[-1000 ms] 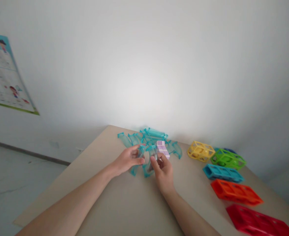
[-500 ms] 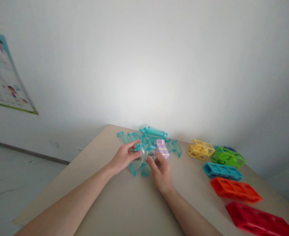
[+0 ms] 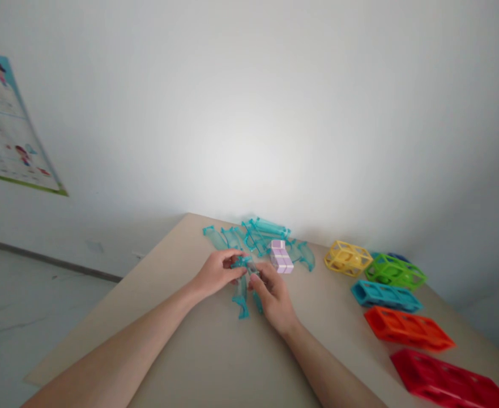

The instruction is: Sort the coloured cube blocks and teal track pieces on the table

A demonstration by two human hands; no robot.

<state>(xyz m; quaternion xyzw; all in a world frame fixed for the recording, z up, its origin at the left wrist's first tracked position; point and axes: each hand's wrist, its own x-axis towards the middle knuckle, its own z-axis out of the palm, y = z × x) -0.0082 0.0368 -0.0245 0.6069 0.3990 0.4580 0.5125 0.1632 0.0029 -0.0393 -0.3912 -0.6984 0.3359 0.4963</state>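
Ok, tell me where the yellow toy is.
In the head view, the yellow toy lies on the table, beyond and right of the right hand, just left of the green toy.

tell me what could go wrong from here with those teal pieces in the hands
The left hand and right hand hold clear teal pieces close together, with fingers hiding much of them, so a misalignment might go unnoticed.
The right hand is near the pale purple block and could knock it.
Behind, the teal pile looks overlapped, so pulling one part might drag others.
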